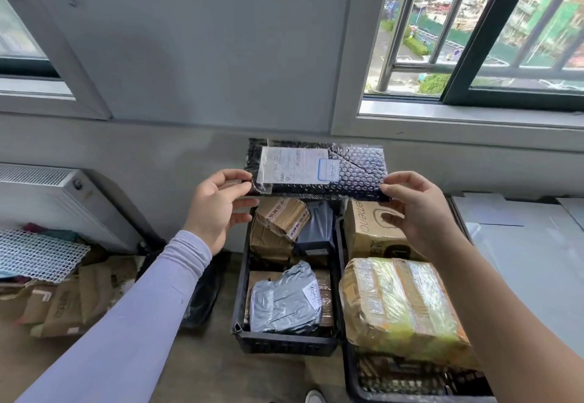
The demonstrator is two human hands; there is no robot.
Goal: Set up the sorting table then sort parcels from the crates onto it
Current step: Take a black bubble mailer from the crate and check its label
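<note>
A: Head view first. What are the fingers doing?

B: The left hand (218, 210) pinches the left end of a dark bubble-wrap parcel (316, 170) between its thumb and first finger. The other fingers are loose and a bit spread under it. The right hand (417, 213) pinches the right end the same way, thumb below, fingers on top.

A: Where is the parcel?

B: It is up in the air, held flat and wide, above the crates and in front of the grey wall. Its white label (297, 164) faces the camera.

A: What is under it?

B: Two black crates side by side on the floor. The left crate (284, 341) has brown taped boxes (279, 217), a dark bag and a grey plastic bag (284, 301). The right crate (410, 387) has a cardboard box (373, 232) and a big taped parcel (401, 304) on top.

A: Anything else around?

B: A white worktop (521, 244) is at the right. A radiator (47, 194) and a pile of flat cardboard (63, 298) are at the left. A window with bars is up on the right.

A: How are the arms?

B: Both reach forward. The left one has a light purple sleeve (132, 317). The right arm is bare.
</note>
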